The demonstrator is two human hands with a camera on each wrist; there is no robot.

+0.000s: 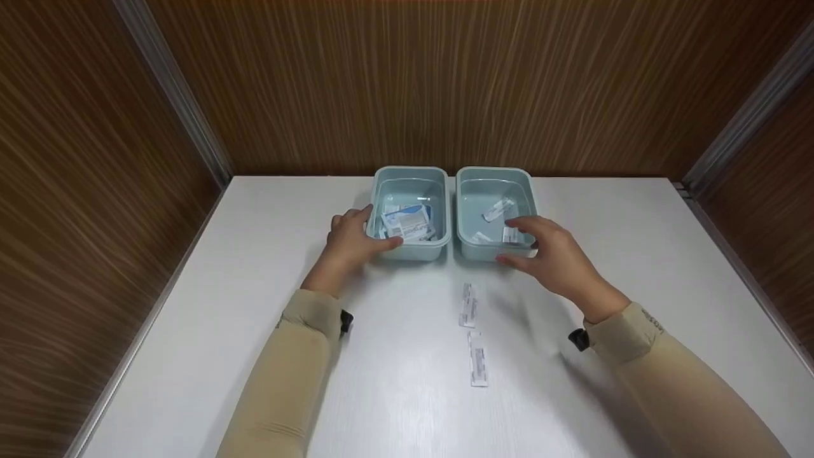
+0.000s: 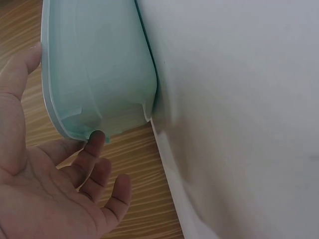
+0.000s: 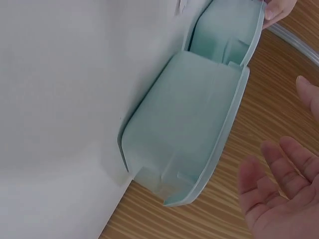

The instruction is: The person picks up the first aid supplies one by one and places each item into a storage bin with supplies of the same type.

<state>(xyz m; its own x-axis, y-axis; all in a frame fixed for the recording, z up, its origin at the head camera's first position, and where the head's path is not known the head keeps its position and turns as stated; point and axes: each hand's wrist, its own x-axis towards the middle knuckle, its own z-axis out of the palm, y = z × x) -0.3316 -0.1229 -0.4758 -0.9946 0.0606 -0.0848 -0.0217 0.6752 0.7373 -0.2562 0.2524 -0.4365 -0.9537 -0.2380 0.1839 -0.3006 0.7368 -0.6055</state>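
Note:
At the left bin point(image 1: 413, 252), a light blue-green plastic tub, my left hand point(image 1: 348, 245) holds the near left corner. The thumb lies on the near rim, with the fingers along the left side; in the left wrist view, fingertips point(image 2: 95, 142) touch the rim. Flat white-and-blue packets point(image 1: 408, 222) lie inside this bin. My right hand point(image 1: 559, 257) is at the near right corner of the matching right bin point(image 1: 477, 252), thumb and fingers apart, with nothing seen between them. The right wrist view shows that hand apart from the bin wall. Narrow white packets point(image 1: 498, 208) lie in the right bin.
Two narrow white printed packets, a farther one point(image 1: 469, 305) and a nearer one point(image 1: 478, 359), lie on the white table point(image 1: 407, 413) between my forearms. The bins stand side by side near the back edge. A wood-grain panel point(image 1: 407, 83) rises behind them, with more panels at both sides.

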